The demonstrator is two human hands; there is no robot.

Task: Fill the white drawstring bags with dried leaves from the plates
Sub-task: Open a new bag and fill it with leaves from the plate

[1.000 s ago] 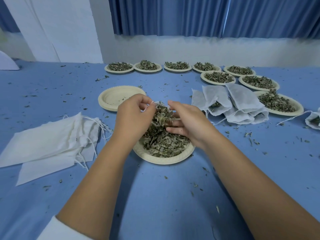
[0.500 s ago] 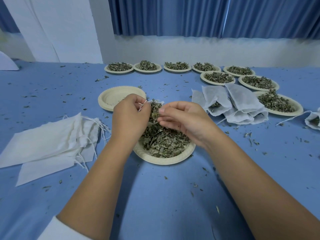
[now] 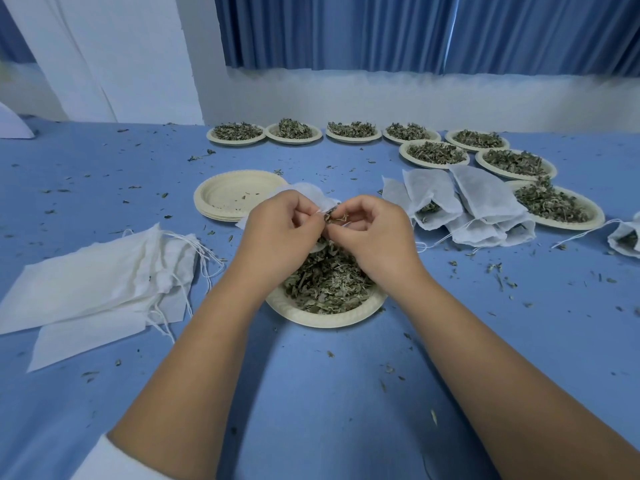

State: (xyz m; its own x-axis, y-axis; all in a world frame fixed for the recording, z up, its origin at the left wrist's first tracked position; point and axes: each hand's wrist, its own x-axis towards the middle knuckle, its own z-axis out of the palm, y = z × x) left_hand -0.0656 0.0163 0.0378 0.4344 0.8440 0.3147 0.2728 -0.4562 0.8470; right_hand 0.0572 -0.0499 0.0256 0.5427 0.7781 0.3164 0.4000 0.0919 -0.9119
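Observation:
A cream plate (image 3: 325, 315) of dried leaves (image 3: 329, 284) lies in front of me on the blue table. Above its far side my left hand (image 3: 280, 226) pinches the mouth of a white drawstring bag (image 3: 311, 195), which sticks out behind my fingers. My right hand (image 3: 374, 230) pinches a small clump of leaves at the bag's mouth. Both hands have curled fingers and nearly touch. Most of the bag is hidden behind my hands.
A stack of empty plates (image 3: 235, 195) sits behind my left hand. Flat empty bags (image 3: 97, 282) lie at the left. Filled bags (image 3: 467, 209) lie at the right beside several plates of leaves (image 3: 554, 206). More plates (image 3: 349, 131) line the far edge. Leaf crumbs are scattered about.
My right hand has lifted from the leaf pile up to the bag's mouth with a pinch of leaves. The left hand has raised the bag slightly.

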